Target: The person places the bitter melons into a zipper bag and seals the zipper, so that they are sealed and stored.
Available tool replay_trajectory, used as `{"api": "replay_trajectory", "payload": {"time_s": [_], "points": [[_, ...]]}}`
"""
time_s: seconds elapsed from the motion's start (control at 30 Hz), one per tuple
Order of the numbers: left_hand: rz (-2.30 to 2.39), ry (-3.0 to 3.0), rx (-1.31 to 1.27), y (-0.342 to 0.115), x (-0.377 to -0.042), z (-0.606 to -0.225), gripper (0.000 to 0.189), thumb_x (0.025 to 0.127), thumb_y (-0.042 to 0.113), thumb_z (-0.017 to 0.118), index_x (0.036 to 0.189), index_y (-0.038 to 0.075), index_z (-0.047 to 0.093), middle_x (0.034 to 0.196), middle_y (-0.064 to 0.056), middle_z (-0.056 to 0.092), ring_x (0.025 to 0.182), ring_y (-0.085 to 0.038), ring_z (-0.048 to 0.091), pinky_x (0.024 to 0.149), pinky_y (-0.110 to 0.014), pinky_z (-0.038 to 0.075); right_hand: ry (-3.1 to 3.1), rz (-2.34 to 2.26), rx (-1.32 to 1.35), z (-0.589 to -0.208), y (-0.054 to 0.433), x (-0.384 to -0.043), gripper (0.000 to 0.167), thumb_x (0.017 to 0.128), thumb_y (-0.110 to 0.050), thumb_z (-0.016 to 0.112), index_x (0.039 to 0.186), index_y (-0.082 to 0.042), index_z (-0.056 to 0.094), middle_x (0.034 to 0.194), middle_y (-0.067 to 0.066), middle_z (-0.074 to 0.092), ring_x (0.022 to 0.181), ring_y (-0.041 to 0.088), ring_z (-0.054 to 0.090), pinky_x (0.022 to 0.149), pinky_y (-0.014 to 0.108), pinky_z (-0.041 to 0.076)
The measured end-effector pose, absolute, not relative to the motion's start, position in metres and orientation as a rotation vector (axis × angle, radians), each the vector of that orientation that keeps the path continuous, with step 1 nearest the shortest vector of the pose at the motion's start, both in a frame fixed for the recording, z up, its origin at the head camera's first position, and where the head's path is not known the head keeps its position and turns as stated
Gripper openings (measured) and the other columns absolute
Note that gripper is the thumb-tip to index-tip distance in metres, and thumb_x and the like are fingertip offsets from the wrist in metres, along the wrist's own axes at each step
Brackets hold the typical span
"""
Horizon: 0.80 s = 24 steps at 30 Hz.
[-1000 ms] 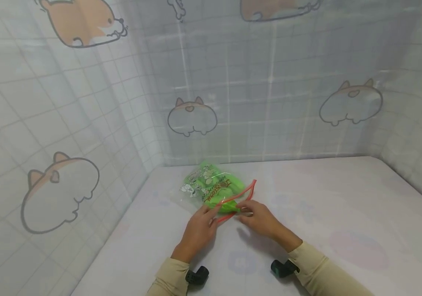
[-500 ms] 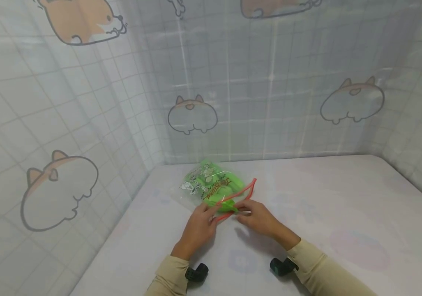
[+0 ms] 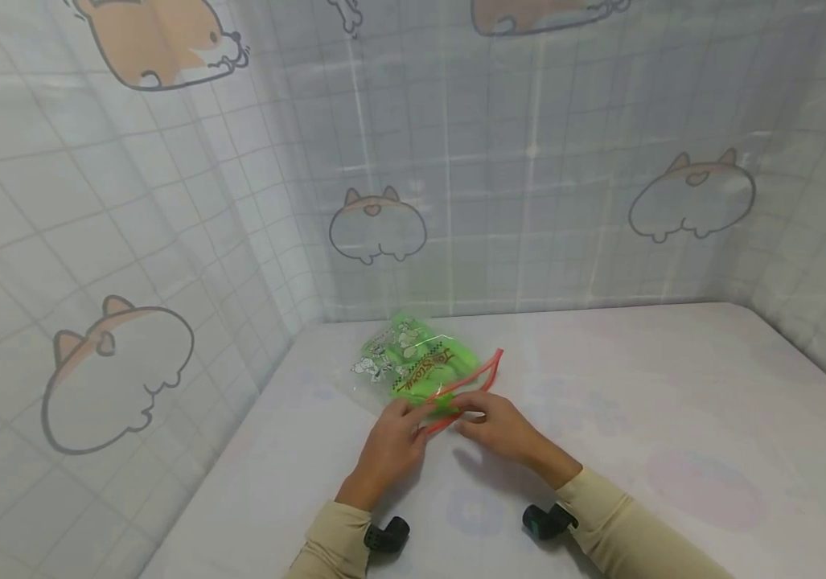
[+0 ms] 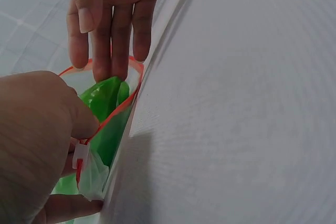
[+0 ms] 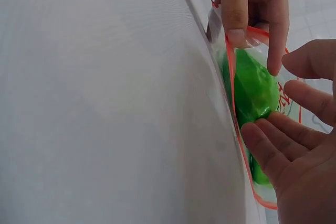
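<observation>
A clear zip bag [image 3: 376, 371] with dark printed figures and lettering lies on the table. Its red-edged mouth [image 5: 244, 150] gapes toward the person. Inside it sits a shiny green plastic item [image 5: 254, 85], one end at the mouth; its kind does not show. My left hand [image 3: 389, 446] pinches the red edge at the near left of the mouth, beside a small white slider [image 4: 81, 155]. Through the mouth reaches my right hand [image 3: 503, 430], its fairly straight fingertips [image 5: 252, 129] against the green item's end.
A pale tabletop [image 3: 586, 386] extends to the right of the bag. Curtains with a grid and cartoon dogs [image 3: 376, 229] hang at the back and both sides. A black camera mount sits at each wrist.
My right hand has shifted slightly left, and the green item's near end has gone deeper into the bag. The left hand keeps its place on the edge.
</observation>
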<state>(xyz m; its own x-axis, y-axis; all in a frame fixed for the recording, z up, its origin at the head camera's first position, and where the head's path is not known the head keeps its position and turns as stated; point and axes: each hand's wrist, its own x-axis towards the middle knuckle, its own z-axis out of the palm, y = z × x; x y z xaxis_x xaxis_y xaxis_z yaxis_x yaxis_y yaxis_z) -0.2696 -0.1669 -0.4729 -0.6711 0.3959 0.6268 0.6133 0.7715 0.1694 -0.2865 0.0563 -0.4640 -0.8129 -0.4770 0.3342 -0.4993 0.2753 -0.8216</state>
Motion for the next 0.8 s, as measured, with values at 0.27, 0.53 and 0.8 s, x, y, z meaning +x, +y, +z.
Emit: {"api": "replay_trajectory", "payload": {"time_s": [0.27, 0.53, 0.8], "points": [[-0.485, -2.406, -0.750, -0.1679, -0.2686, -0.4727, 0.049, 0.079, 0.002, 0.078, 0.126, 0.017, 0.072, 0.086, 0.000, 0.049, 0.073, -0.014, 0.045, 0.061, -0.031, 0.045, -2.505, 1.654, 1.009, -0.4671, 0.0548, -0.2903, 0.033, 0.095, -0.008, 0.066, 0.128, -0.008, 0.067, 0.129, 0.006, 0.064, 0.123, 0.029, 0.058, 0.098, 0.052, 0.049], [-0.493, -2.413, -0.763, -0.1680, -0.2690, -0.4722, 0.044, 0.080, 0.002, 0.077, 0.122, 0.016, 0.074, 0.085, 0.001, 0.049, 0.071, -0.012, 0.044, 0.061, -0.030, 0.044, -2.460, 1.705, 1.105, -0.4672, 0.0488, -0.2900, 0.035, 0.095, -0.004, 0.064, 0.130, -0.003, 0.064, 0.128, 0.014, 0.064, 0.119, 0.037, 0.058, 0.100, 0.057, 0.046], [-0.486, -2.387, -0.776, -0.1680, -0.2677, -0.4715, 0.042, 0.079, 0.001, 0.077, 0.119, 0.013, 0.075, 0.086, -0.002, 0.053, 0.073, -0.015, 0.049, 0.062, -0.032, 0.047, -2.497, 1.661, 1.085, -0.4666, 0.0464, -0.2910, 0.028, 0.094, -0.003, 0.062, 0.122, -0.002, 0.067, 0.122, 0.012, 0.067, 0.118, 0.033, 0.059, 0.102, 0.056, 0.045]]}}
